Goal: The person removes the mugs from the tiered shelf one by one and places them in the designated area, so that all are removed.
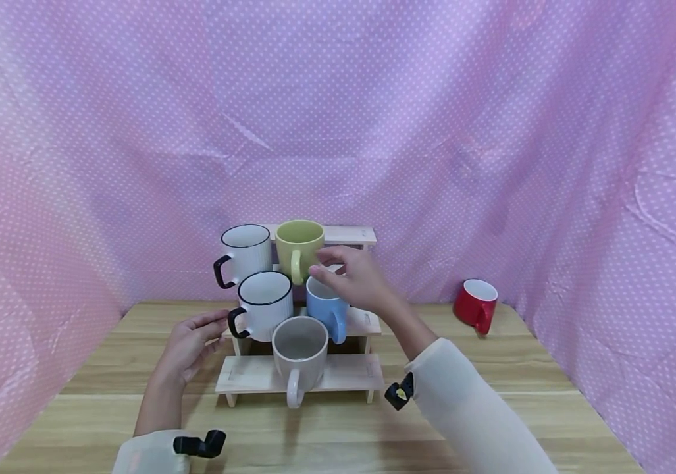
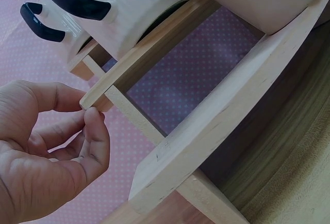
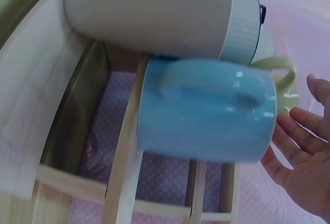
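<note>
A three-step wooden rack (image 1: 343, 375) carries several mugs. My left hand (image 1: 192, 345) pinches the end of its middle board (image 2: 105, 95) between thumb and fingers. Over the blue mug (image 1: 324, 304) is my right hand (image 1: 358, 280), its fingers spread and loosely bent beside the yellow-green mug (image 1: 300, 238) on the top step. Whether the fingertips touch that mug, I cannot tell. Two white mugs with black handles stand at the left, an upper mug (image 1: 249, 253) and a lower mug (image 1: 266, 306). A grey-beige mug (image 1: 300, 349) sits on the bottom step, handle forward.
A red mug (image 1: 475, 306) with a white inside stands on the wooden table (image 1: 456, 408), well to the right of the rack. Pink dotted cloth (image 1: 338, 99) hangs behind and along both sides.
</note>
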Demonstrator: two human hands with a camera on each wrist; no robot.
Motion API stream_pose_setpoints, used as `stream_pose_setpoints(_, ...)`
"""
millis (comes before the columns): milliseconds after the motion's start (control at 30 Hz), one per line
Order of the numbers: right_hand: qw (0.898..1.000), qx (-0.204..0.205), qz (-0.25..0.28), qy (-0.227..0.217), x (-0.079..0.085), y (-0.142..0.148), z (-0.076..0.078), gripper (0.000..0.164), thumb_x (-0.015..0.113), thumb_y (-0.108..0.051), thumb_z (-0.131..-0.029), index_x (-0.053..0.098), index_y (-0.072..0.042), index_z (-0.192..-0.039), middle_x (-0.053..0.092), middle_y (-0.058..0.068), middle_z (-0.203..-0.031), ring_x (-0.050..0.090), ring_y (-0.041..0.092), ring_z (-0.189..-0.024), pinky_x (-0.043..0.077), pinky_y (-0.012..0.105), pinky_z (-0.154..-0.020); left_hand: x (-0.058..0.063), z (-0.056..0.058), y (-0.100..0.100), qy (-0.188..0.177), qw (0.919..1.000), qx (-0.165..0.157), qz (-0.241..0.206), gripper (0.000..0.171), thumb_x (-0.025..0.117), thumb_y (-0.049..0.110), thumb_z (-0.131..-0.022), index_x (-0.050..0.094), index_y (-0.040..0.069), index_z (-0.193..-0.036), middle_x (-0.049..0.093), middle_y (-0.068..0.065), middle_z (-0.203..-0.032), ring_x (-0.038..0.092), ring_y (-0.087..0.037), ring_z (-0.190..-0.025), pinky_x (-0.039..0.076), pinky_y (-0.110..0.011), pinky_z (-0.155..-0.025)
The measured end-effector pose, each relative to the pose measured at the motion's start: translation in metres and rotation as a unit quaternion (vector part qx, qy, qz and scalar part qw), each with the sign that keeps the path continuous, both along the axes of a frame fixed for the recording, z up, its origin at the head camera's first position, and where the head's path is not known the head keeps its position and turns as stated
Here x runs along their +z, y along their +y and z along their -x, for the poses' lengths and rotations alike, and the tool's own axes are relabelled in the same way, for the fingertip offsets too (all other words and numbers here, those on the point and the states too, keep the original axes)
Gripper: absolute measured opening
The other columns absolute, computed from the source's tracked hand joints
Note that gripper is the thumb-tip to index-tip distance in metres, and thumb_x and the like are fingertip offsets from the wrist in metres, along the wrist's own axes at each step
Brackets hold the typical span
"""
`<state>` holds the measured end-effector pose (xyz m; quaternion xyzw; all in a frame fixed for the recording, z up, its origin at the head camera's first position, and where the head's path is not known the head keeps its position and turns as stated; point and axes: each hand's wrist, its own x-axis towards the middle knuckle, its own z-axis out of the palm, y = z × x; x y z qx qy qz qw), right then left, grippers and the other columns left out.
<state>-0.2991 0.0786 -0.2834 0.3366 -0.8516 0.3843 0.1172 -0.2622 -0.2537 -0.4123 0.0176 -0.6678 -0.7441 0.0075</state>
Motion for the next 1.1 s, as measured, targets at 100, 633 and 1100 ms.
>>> stream_pose_setpoints(100, 1.0, 0.006, 0.003, -0.02, 0.0, -0.007, -0.003, 0.043, 0.069, -0.033, -0.1, 0.066, -0.003, -0.131, 0.07, 0.008, -0.125, 0.065, 0.02, -0.114, 0.058, 0.032, -0.089, 0.0, 0.0, 0.0, -0.003, 1.0, 0.002, 0.001, 0.026, 0.061, 0.006, -0.102, 0.065, 0.0, -0.127, 0.068, 0.008, -0.103, 0.059, -0.01, -0.095, 0.055, -0.022, -0.079)
stream_pose_setpoints(633, 0.981, 0.026, 0.071, -0.177, -0.001, -0.03, 0.001, 0.029, 0.072, -0.024, -0.098, 0.073, -0.006, -0.121, 0.072, 0.005, -0.112, 0.066, 0.021, -0.107, 0.057, 0.034, -0.091, 0.0, 0.002, 0.0, -0.005, 1.0, 0.002, -0.008, 0.022, 0.063, 0.006, -0.101, 0.067, 0.003, -0.122, 0.068, 0.008, -0.102, 0.06, -0.009, -0.093, 0.056, -0.023, -0.081)
stream_pose_setpoints(1100, 0.939, 0.034, 0.139, -0.313, 0.009, -0.035, 0.003, 0.018, 0.068, -0.016, -0.1, 0.072, 0.0, -0.109, 0.063, 0.01, -0.095, 0.048, 0.016, -0.076, 0.048, 0.024, -0.07, 0.001, 0.002, 0.0, -0.005, 0.9999, 0.002, -0.01, 0.026, 0.062, 0.004, -0.101, 0.064, 0.0, -0.126, 0.068, 0.007, -0.102, 0.061, -0.01, -0.095, 0.055, -0.023, -0.079)
